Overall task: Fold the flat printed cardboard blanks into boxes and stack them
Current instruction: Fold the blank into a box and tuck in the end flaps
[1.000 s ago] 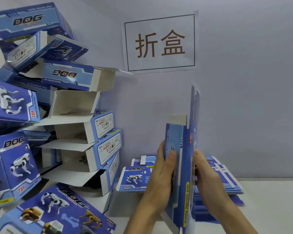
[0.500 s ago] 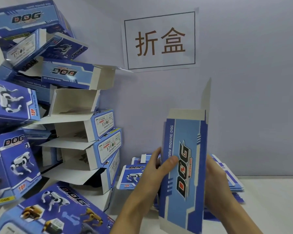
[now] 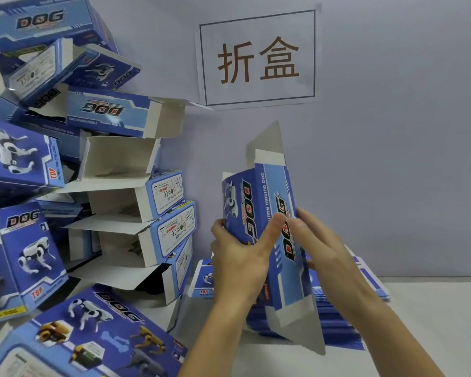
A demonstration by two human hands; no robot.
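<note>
Blue printed blank [image 3: 272, 202], half-opened and upright, gripped by left hand [image 3: 239, 257]; right hand [image 3: 321, 246] presses flat-fingered.

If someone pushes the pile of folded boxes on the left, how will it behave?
The pile of folded boxes would probably topple: the boxes lie tilted and unevenly stacked. They look light, being hollow cardboard with open flaps, so likely slide easily.
</note>
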